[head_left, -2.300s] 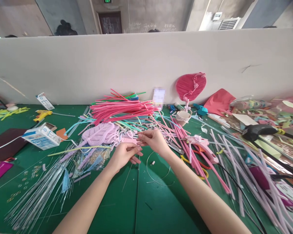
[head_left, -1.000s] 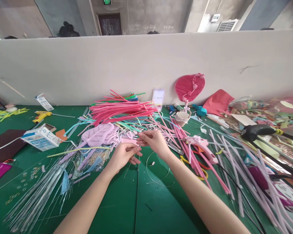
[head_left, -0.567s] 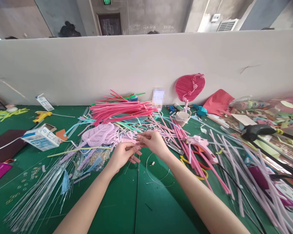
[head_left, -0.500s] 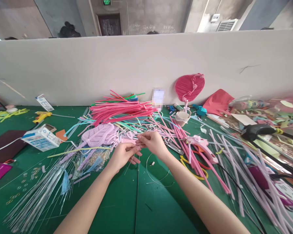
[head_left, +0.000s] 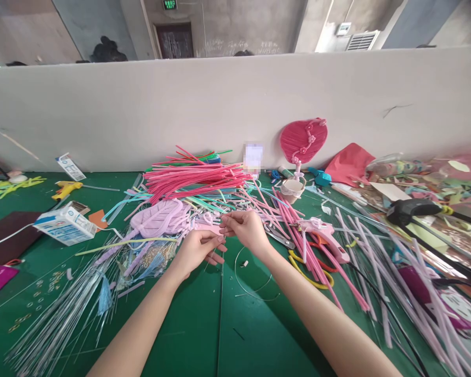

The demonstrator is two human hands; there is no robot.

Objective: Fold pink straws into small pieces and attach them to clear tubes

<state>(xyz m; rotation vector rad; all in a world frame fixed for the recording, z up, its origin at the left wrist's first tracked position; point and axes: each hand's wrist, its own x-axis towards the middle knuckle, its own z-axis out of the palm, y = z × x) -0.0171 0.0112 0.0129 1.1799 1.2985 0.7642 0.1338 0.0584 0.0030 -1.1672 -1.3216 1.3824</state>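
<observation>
My left hand (head_left: 200,250) is closed in a pinch, thumb against forefinger, above the green table. Close beside it, my right hand (head_left: 244,230) also pinches, its fingertips nearly meeting those of the left. What sits between the fingers is too small to make out; a faint thin strand shows under the left fingers. Just behind the hands lies a lilac leaf-shaped piece of pipe cleaners (head_left: 160,217). A loop of thin clear wire (head_left: 237,280) rests on the table below my right hand, with a small pale bit (head_left: 244,264) inside it.
Pink pipe cleaners (head_left: 196,180) are heaped at the back. Thin wires (head_left: 58,319) fan out at left, near a milk carton (head_left: 65,225) and a yellow glue gun (head_left: 66,188). At right lie a pink glue gun (head_left: 324,235), scissors (head_left: 280,239) and lilac stems (head_left: 424,298).
My two hands stay nearly in place, fingertips still close together. The view has shifted very slightly; nothing on the table has visibly moved.
</observation>
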